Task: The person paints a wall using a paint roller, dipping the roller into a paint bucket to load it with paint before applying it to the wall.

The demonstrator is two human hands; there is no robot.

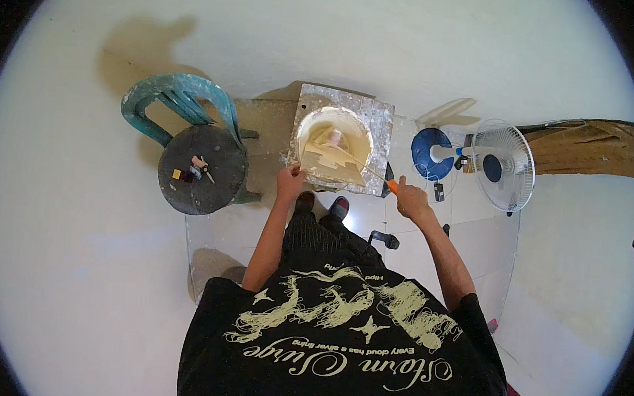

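Note:
A round whitish tub [306, 127] with a bright rim stands before me on a paint-spotted square board [385, 122]. Tan flat pieces [326, 162] lie across its opening, over pale material inside. My right hand [410, 201] is wrapped round the orange handle of a screwdriver-like tool [392, 186]; its long thin shaft points left over the tub, and the tip is hard to make out. At the near left rim, my left hand [290, 179] has its fingers closed by the edge of the tan piece. What they pinch is too small to tell.
At left stands a green plastic chair [182, 92] with a dark round seat [220, 181] bearing several small items. To the right are a fan's blue base [428, 143] and its white round cage [519, 156]. A black adapter [438, 192] lies on the tiled floor.

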